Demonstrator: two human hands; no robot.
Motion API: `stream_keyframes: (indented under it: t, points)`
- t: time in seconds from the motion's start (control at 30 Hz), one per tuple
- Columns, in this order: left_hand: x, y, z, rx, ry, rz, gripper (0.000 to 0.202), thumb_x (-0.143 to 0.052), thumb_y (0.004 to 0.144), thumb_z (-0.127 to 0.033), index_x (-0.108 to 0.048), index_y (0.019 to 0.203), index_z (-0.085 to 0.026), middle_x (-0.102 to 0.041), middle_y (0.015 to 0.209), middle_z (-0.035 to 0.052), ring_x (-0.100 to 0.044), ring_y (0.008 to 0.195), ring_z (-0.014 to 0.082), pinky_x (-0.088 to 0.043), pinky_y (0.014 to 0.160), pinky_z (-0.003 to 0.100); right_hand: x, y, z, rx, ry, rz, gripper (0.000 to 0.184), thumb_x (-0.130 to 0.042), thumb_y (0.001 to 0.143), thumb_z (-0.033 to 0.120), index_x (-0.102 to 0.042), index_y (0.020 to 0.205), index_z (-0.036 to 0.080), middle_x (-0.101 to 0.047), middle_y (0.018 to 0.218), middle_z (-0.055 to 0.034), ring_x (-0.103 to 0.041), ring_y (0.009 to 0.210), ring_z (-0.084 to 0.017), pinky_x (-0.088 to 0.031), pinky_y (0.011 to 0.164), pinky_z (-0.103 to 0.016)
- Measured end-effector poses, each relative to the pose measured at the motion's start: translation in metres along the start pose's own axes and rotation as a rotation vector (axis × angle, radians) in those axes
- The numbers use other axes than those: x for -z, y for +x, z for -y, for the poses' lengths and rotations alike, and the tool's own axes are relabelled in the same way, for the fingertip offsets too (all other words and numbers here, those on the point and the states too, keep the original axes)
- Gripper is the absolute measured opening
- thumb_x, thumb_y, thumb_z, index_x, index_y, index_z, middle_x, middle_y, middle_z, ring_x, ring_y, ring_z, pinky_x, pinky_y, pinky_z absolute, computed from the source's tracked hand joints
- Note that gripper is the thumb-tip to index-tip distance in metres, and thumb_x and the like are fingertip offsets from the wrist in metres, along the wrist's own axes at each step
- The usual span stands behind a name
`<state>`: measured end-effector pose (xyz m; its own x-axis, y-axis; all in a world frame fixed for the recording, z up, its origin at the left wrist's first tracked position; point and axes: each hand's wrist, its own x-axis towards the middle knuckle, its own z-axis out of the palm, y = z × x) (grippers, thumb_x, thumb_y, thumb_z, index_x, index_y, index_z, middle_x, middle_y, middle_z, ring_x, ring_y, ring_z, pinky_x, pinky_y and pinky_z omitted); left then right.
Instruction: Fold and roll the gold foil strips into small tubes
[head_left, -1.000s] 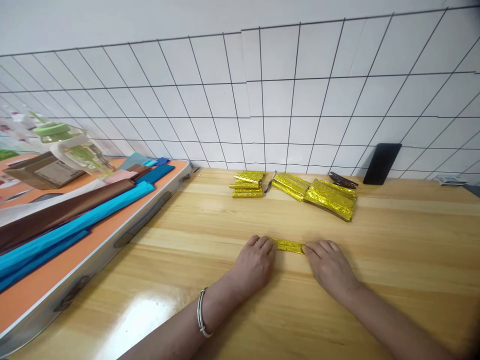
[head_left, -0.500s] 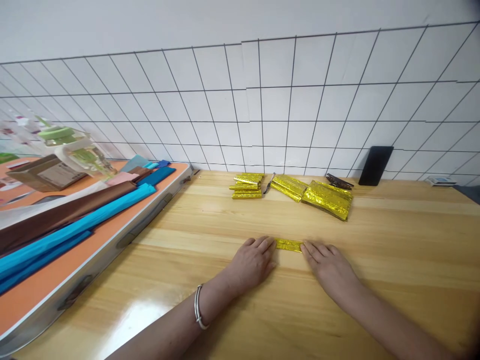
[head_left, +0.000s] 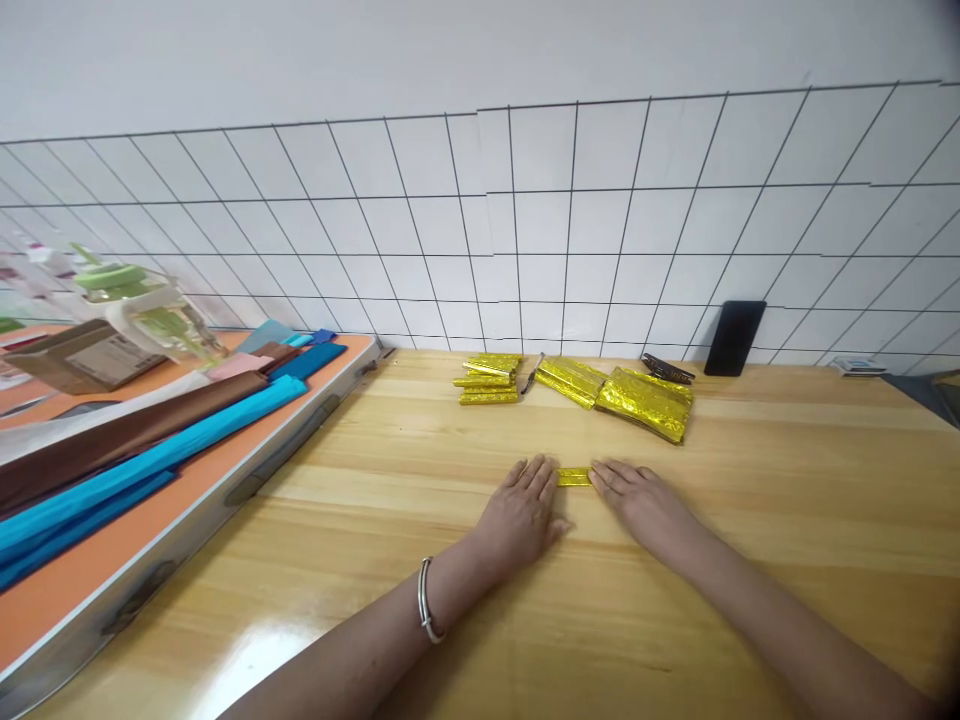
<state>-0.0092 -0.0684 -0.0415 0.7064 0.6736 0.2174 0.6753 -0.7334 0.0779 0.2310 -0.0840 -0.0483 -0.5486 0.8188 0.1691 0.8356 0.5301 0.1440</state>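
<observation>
A narrow strip of shiny gold foil (head_left: 575, 477) lies flat on the wooden table in front of me. Over its left end rests my left hand (head_left: 523, 507), open and palm down, with the fingers stretched and the thumb out to the side. My right hand (head_left: 637, 503) is open too, its outstretched fingers pressing on the strip's right end. Only the middle of the strip shows; both ends are under the fingers. Beyond the hands are several folded gold foil strips (head_left: 489, 380), a gold foil piece (head_left: 570, 380) and a larger gold foil stack (head_left: 645, 403).
A black hair clip (head_left: 667, 369) and a dark pen-like item (head_left: 529, 378) lie near the foil. Against the tiled wall leans a black phone (head_left: 736, 338). At left, an orange board (head_left: 195, 480) holds coloured folded sheets, a cardboard box (head_left: 82, 358) and a green-lidded bottle (head_left: 154, 305).
Both hands have slid closer together along the strip, so less gold shows between them. My left fingers are flatter and straighter. The view has shifted slightly.
</observation>
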Motion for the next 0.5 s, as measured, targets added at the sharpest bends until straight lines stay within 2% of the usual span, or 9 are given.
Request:
stream_keyframes:
  t: [0.17,0.37,0.5]
  points:
    - [-0.005,0.013,0.002,-0.070,-0.078,0.047,0.068,-0.028,0.088,-0.056,-0.025,0.139,-0.011,-0.025,0.145,0.0152,-0.017,0.136,0.0252,-0.018,0.109,0.041,-0.001,0.007,-0.003,0.020,0.047,-0.006,0.050,-0.041,0.084,0.010,-0.041,0.133,0.022,-0.047,0.135,-0.0078,-0.039,0.125,-0.022,-0.039,0.093,-0.040]
    - [-0.005,0.018,0.002,-0.090,-0.121,0.041,0.068,-0.030,0.088,-0.056,-0.026,0.139,-0.010,-0.024,0.146,0.0156,-0.016,0.137,0.0264,-0.018,0.109,0.043,0.002,0.001,-0.006,-0.074,0.109,0.047,0.057,-0.038,0.082,0.008,-0.037,0.136,0.026,-0.042,0.138,-0.0033,-0.036,0.127,-0.021,-0.038,0.094,-0.041]
    - [-0.006,0.016,0.001,-0.082,-0.119,0.025,0.068,-0.030,0.088,-0.055,-0.026,0.139,-0.010,-0.023,0.146,0.0151,-0.015,0.137,0.0262,-0.018,0.109,0.043,0.010,-0.005,-0.006,-0.131,0.194,0.059,0.051,-0.037,0.086,0.022,-0.036,0.137,0.022,-0.042,0.139,-0.0058,-0.032,0.130,-0.020,-0.034,0.099,-0.042]
